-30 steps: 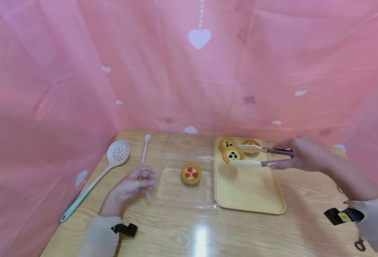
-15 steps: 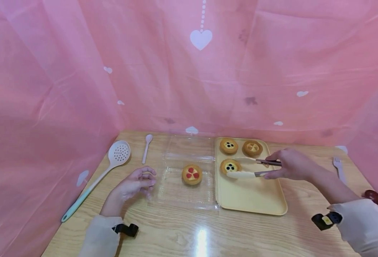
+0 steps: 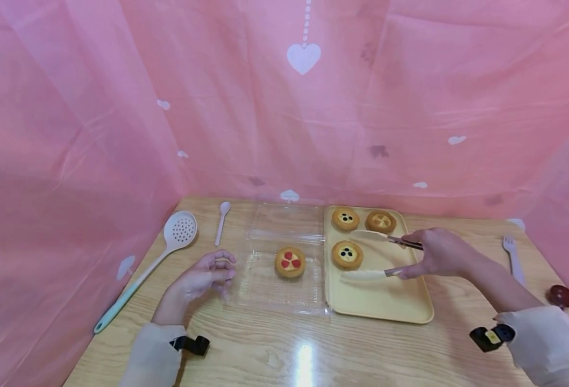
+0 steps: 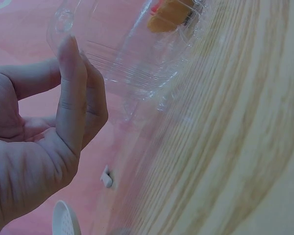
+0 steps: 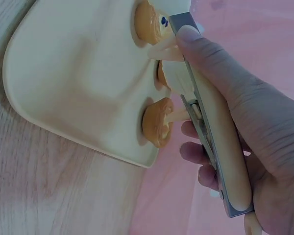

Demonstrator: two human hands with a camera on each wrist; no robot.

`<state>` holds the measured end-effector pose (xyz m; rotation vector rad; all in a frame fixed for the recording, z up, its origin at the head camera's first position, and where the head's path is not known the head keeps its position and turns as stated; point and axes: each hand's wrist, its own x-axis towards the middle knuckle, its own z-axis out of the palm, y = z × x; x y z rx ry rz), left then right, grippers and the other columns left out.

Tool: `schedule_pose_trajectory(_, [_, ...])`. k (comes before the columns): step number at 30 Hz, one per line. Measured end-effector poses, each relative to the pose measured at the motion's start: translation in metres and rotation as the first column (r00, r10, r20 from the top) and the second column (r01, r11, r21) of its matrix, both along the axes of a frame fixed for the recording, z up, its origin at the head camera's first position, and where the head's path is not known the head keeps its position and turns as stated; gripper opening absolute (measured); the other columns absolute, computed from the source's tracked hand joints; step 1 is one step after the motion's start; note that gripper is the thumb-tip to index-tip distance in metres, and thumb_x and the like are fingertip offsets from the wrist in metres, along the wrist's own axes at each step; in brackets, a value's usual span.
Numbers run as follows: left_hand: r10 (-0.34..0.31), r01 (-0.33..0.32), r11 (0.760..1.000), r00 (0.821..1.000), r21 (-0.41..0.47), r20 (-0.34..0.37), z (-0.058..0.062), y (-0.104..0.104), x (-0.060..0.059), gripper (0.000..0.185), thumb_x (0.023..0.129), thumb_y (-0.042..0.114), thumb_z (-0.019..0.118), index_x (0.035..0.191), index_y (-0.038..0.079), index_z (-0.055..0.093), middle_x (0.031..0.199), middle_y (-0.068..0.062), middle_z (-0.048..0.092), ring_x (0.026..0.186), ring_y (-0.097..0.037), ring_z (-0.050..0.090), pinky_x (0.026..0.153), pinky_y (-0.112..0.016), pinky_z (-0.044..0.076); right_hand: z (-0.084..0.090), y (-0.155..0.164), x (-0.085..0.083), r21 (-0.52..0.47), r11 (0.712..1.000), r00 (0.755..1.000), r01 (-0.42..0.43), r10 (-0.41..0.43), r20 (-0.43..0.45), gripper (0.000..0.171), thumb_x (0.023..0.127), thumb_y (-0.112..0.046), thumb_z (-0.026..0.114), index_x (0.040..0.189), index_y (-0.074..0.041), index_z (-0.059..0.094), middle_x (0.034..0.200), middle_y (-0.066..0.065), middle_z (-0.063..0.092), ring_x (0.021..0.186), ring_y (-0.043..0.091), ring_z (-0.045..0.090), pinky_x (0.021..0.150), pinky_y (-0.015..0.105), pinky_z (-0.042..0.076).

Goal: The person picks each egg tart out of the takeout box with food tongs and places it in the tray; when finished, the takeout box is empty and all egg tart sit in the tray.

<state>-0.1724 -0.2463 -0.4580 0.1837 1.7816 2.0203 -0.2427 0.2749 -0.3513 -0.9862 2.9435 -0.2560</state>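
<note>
My right hand [image 3: 441,252] holds a pair of tongs [image 5: 220,142] over the beige tray, thumb on one arm and fingers on the other. The tongs' pale tips are spread on either side of a blueberry-topped egg tart [image 3: 347,255] and stand apart from it. Behind it on the tray [image 3: 381,301] sit another blueberry tart [image 3: 346,219] and a tart with a plain cross-like topping [image 3: 381,221]. My left hand [image 3: 207,277] hovers with loosely bent fingers beside the clear plastic box [image 3: 260,290]; the left wrist view cannot settle whether they touch. A red-topped tart [image 3: 290,263] lies inside the box.
To the left lie a slotted ladle [image 3: 180,231] with a mint handle and a small pink spoon [image 3: 221,223]. At the right are a pale fork [image 3: 512,258] and a dark red rounded object [image 3: 561,296]. Pink cloth [image 3: 284,118] encloses the wooden table [image 3: 246,349].
The tongs lowered the blueberry tart onto the tray's front-left area, then their tips spread apart, letting it go. My right hand moved slightly left and down. The left hand stays still.
</note>
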Motion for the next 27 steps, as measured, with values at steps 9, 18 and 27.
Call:
schedule_pose_trajectory(9, [0.004, -0.004, 1.0, 1.0, 0.002, 0.001, 0.001, 0.001, 0.001, 0.025, 0.096, -0.004, 0.059, 0.115, -0.008, 0.045, 0.083, -0.005, 0.056, 0.071, -0.016, 0.059, 0.058, -0.031, 0.057, 0.023, -0.012, 0.017, -0.113, 0.993, 1.0, 0.022, -0.023, -0.007, 0.088, 0.063, -0.062, 0.086, 0.12, 0.003, 0.068, 0.108, 0.014, 0.071, 0.077, 0.015, 0.061, 0.067, 0.038, 0.053])
schedule_pose_trajectory(18, [0.005, -0.005, 1.0, 1.0, 0.007, 0.002, 0.004, 0.002, 0.0, 0.026, 0.095, -0.004, 0.06, 0.115, -0.009, 0.044, 0.083, -0.006, 0.055, 0.071, -0.017, 0.058, 0.057, -0.032, 0.057, 0.035, -0.056, 0.034, -0.157, 0.974, 0.984, -0.165, 0.153, -0.088, 0.083, 0.067, -0.061, 0.084, 0.127, -0.008, 0.067, 0.102, -0.001, 0.071, 0.06, -0.001, 0.05, 0.054, 0.024, 0.046])
schedule_pose_trajectory(27, [-0.002, 0.002, 1.0, 1.0, 0.02, -0.003, 0.004, 0.003, 0.001, 0.021, 0.095, -0.003, 0.06, 0.112, -0.002, 0.049, 0.082, -0.005, 0.056, 0.068, -0.016, 0.058, 0.057, -0.03, 0.056, 0.023, -0.101, 0.033, -0.01, 0.972, 0.964, -0.235, 0.232, -0.126, 0.073, 0.07, -0.067, 0.078, 0.123, -0.017, 0.071, 0.095, -0.004, 0.072, 0.074, 0.011, 0.064, 0.058, 0.033, 0.053])
